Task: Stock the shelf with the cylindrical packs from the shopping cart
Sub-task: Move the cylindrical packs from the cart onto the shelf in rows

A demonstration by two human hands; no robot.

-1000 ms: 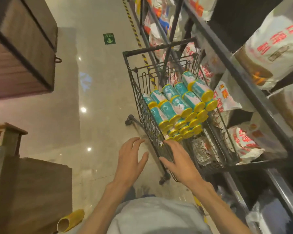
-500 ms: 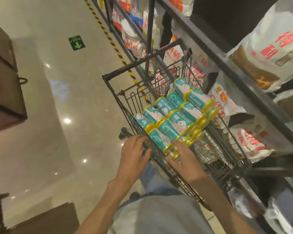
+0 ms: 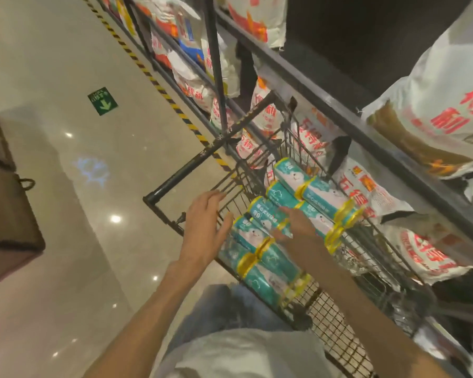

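Dark metal shelf (image 3: 336, 105) runs along the right, loaded with white printed sacks (image 3: 442, 99); wire shopping cart (image 3: 336, 317) stands tight against it. Teal, yellow-banded cylindrical packs (image 3: 270, 271) lie stacked inside the cart. Left hand (image 3: 205, 230) spread wide at the cart's left rim, holding nothing; right hand (image 3: 298, 227) lies flat-fingered on the top packs, not gripping.

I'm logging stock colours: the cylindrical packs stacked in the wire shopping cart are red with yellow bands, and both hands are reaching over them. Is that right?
Not quite. The head view shows the cylindrical packs are teal with yellow bands, not red. The rest holds: they lie stacked in the wire shopping cart, and the left hand and right hand are reaching over them.
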